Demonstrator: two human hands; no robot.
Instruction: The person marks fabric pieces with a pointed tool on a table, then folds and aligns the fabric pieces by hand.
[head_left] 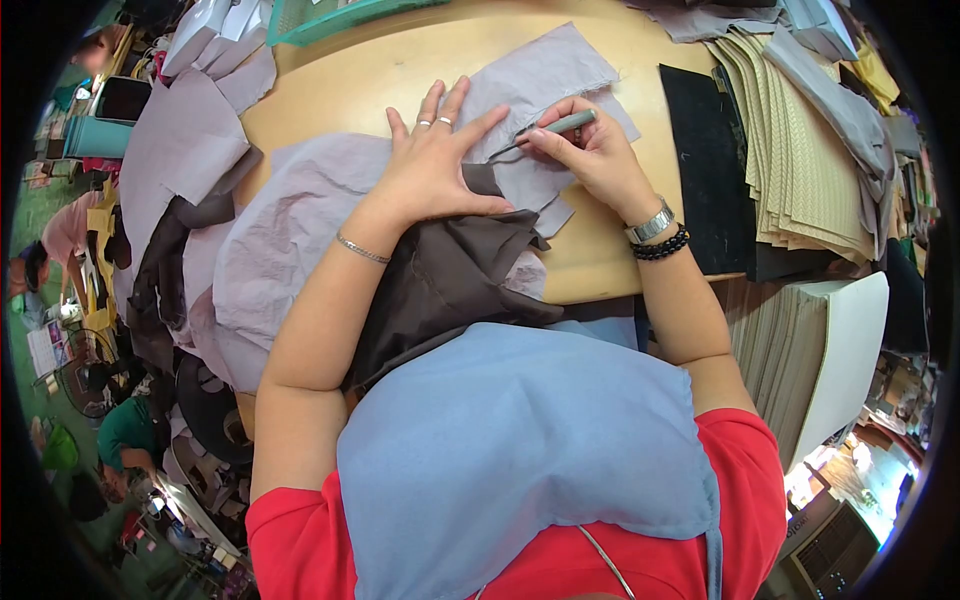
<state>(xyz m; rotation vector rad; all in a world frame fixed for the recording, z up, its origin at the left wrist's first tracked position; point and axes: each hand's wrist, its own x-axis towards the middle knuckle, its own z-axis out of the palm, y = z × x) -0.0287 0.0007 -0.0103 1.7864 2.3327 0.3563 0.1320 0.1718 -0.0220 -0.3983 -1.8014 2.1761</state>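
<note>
My left hand point(430, 165) lies spread on the cloth, with its fingers apart and its thumb pointing right. Under and around it are pale lilac-grey fabric point(310, 190) and dark brown fabric point(450, 255), which hangs toward my lap. My right hand point(595, 165) is closed on a slim pen-like tool point(572, 122) with a grey-green handle. Its thin dark end slants down left to the cloth, near a small dark patch point(482, 180) beside my left thumb; its exact kind is unclear. Another lilac-grey piece point(545, 70) with a frayed edge lies beyond both hands.
A black board point(700, 170) and a fanned stack of cream textured sheets point(795, 150) are at the right. A teal tray point(330, 22) sits at the far edge. More grey fabric point(185, 140) is heaped at the left, and thick pale sheets point(790, 350) stand below right.
</note>
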